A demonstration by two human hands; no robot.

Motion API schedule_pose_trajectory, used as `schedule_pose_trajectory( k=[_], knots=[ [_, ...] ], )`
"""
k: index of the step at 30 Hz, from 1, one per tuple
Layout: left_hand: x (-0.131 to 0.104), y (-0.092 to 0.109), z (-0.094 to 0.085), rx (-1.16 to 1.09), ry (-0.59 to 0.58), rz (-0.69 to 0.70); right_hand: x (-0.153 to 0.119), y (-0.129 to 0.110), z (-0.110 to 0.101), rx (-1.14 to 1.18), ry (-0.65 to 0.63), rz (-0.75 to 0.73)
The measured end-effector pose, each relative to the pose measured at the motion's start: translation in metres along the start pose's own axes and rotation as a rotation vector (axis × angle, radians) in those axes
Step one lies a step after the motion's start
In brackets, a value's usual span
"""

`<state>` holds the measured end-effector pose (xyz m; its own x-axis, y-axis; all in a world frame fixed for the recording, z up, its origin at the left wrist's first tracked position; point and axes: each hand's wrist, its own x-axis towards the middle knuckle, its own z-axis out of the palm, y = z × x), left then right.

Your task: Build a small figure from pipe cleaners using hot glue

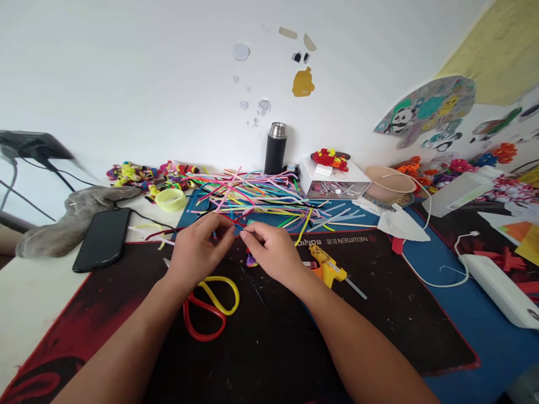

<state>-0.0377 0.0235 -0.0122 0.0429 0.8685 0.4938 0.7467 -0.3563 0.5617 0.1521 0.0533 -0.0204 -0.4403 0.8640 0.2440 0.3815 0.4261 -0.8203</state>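
Two bare hands, fingers drawn to narrow pinches, their tips almost meeting above the desk mat. Left hand (200,247): thumb and forefinger closed on a red chenille stem (236,221). Right hand (273,249): thumb and forefinger pinched at the stem's other side. The stem lies in the short gap between the two pinches, at fingertip level; a speck of blue shows there too, perhaps part of the same piece, though the fingers cover too much to be sure.

Below the left hand: one pair of scissors (206,338), one loop red, one yellow, lying flat on the black desk mat (379,320). Beneath the right hand: one small purple piece (251,260), partly covered. Just right of that hand: one yellow glue gun (332,273), a translucent stick projecting from its rear.

Beyond the hands: a loose, many-coloured heap of chenille stems (252,193), with several translucent glue sticks (337,219) at its right end. Behind the heap: one black vacuum flask (275,152), steel-topped, upright; beside it, one white box (309,178) bearing a red-and-yellow chenille piece (330,159).

Outer left: one roll of pale yellow tape (170,199); one black smartphone (102,240), screen dark. Outer right: one beige bowl (389,185).
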Motion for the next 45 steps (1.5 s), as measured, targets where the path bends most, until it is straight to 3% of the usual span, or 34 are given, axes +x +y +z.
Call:
schedule_pose_trajectory(
  k=[8,28,45],
  knots=[
    [0.008,-0.006,-0.008,-0.339,-0.092,-0.262,0.002,0.001,-0.004,0.003,0.019,0.018],
    [0.009,-0.011,-0.011,-0.609,-0.364,-0.425,0.002,0.0,-0.007,-0.031,0.023,0.005],
    [0.008,-0.011,-0.006,-0.659,-0.404,-0.497,0.0,0.0,-0.003,-0.093,0.078,-0.091]
  ],
)
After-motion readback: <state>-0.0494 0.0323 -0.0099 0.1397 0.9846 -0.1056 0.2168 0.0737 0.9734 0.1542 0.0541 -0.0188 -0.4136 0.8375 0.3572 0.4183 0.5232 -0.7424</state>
